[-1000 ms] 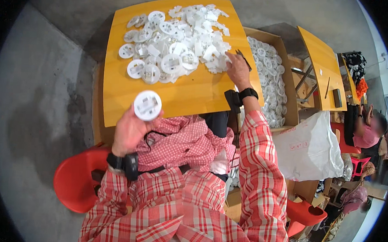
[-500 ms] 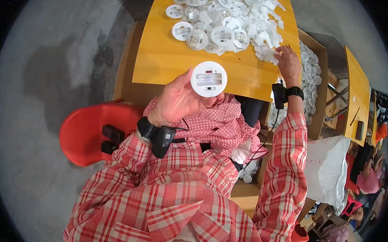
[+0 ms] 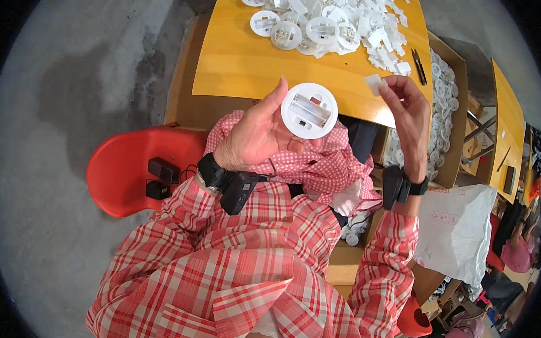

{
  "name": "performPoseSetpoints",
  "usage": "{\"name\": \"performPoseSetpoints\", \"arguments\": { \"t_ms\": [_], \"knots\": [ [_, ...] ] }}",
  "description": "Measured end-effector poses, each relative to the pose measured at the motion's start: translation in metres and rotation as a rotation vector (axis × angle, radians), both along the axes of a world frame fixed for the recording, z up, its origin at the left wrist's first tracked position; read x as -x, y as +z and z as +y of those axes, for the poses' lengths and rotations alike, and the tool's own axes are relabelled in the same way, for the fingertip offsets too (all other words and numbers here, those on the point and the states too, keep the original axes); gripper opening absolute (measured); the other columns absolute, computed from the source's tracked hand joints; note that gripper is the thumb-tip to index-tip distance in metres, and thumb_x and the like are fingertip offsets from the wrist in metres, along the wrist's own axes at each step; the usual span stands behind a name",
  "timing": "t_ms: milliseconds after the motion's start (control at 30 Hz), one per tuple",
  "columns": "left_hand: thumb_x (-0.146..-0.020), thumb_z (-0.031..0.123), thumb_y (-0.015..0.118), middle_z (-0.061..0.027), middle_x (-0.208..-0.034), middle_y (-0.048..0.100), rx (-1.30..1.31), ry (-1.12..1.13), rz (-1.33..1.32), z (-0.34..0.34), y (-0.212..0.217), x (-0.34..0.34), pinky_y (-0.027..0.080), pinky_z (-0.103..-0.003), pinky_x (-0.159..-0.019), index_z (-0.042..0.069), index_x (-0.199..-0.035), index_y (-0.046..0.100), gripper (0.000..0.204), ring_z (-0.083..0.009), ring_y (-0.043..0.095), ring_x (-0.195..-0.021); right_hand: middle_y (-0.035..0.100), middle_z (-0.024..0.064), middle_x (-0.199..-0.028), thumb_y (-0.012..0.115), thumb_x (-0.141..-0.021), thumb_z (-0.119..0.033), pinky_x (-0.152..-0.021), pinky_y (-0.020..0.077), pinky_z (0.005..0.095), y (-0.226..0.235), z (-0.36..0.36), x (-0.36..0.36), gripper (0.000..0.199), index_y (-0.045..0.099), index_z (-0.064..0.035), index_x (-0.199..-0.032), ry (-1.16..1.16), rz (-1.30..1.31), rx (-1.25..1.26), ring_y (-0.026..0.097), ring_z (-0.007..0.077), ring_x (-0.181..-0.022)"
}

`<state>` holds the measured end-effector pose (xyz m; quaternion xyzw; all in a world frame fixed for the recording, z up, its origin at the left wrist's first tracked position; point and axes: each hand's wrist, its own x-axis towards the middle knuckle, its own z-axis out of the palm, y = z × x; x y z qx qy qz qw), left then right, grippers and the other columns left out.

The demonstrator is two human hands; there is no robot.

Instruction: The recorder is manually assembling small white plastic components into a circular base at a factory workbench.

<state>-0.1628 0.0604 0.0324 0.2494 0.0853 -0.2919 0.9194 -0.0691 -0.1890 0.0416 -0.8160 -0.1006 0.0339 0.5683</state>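
My left hand (image 3: 261, 127) holds a round white plastic housing (image 3: 309, 111) with a rectangular battery compartment facing up. The compartment looks bare, with a small dark switch beside it. My right hand (image 3: 407, 109) pinches a small flat white plastic piece, like a battery cover (image 3: 374, 84), between thumb and fingers. It hangs above the table's near right part, apart from the housing. Beyond both hands, a heap of similar round housings (image 3: 322, 30) lies on the yellow table (image 3: 245, 70), and small white covers (image 3: 383, 52) are piled to its right.
A black pen-like tool (image 3: 419, 66) lies near the table's right edge. Right of the table stands a cardboard box (image 3: 460, 118) full of round white parts. A red chair (image 3: 114, 173) with black adapters is at my left. People sit farther off at the right.
My right hand has come back from the pile toward me, now with a white cover in its fingers. My left hand has shifted slightly right and turned the housing.
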Motion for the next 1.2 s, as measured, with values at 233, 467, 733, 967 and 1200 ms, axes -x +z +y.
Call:
{"name": "performPoseSetpoints", "arguments": {
  "t_ms": [233, 467, 733, 967, 1200],
  "knots": [
    [-0.092, 0.052, 0.041, -0.0136, -0.125, 0.052, 0.012, 0.041, -0.065, -0.007, -0.015, 0.006, 0.05, -0.039, -0.084, 0.003, -0.131, 0.04, 0.063, -0.0261, 0.054, -0.11, 0.062, 0.0017, -0.087, 0.062, -0.086, -0.007, -0.072, 0.0438, 0.0206, 0.029, 0.019, 0.065, 0.014, 0.059, 0.0007, -0.097, 0.01, 0.327, -0.378, 0.056, 0.008, -0.079],
    [-0.086, 0.024, 0.063, -0.0107, -0.129, 0.045, -0.039, 0.069, -0.245, -0.019, -0.009, 0.012, 0.04, -0.036, -0.098, 0.001, -0.135, 0.033, 0.062, -0.0211, 0.048, -0.117, 0.059, 0.0004, -0.093, 0.061, -0.087, -0.006, -0.079, 0.045, 0.0231, -0.003, 0.034, 0.114, 0.01, 0.058, -0.0023, -0.095, 0.098, 0.483, -0.606, 0.056, 0.0092, -0.084],
    [-0.072, 0.002, 0.068, -0.0106, -0.126, 0.048, -0.088, 0.0, -0.337, -0.027, -0.002, 0.015, 0.036, -0.033, -0.101, 0.0, -0.139, 0.028, 0.077, -0.0202, 0.045, -0.119, 0.055, 0.0016, -0.097, 0.06, -0.089, -0.007, -0.08, 0.0443, 0.0229, 0.005, 0.04, 0.127, 0.013, 0.054, -0.0024, -0.099, -0.023, 0.347, -0.664, 0.053, 0.0082, -0.089],
    [-0.063, 0.012, 0.075, -0.0128, -0.131, 0.046, -0.169, -0.008, -0.315, -0.026, -0.003, 0.017, 0.034, -0.035, -0.104, -0.001, -0.138, 0.029, 0.089, -0.0243, 0.045, -0.122, 0.053, 0.0032, -0.099, 0.06, -0.087, -0.004, -0.078, 0.0454, 0.0221, 0.006, 0.042, 0.134, 0.014, 0.053, -0.0007, -0.099, -0.007, 0.203, -0.607, 0.054, 0.0091, -0.088],
    [-0.081, 0.028, 0.067, -0.0116, -0.129, 0.047, -0.082, 0.008, -0.345, -0.025, -0.009, 0.018, 0.039, -0.036, -0.1, 0.001, -0.136, 0.033, 0.07, -0.0213, 0.046, -0.12, 0.053, 0.0026, -0.098, 0.062, -0.086, -0.004, -0.073, 0.0453, 0.0208, 0.006, 0.04, 0.137, 0.012, 0.056, 0.0, -0.095, -0.027, 0.256, -0.54, 0.055, 0.0074, -0.084]
  ]
}}
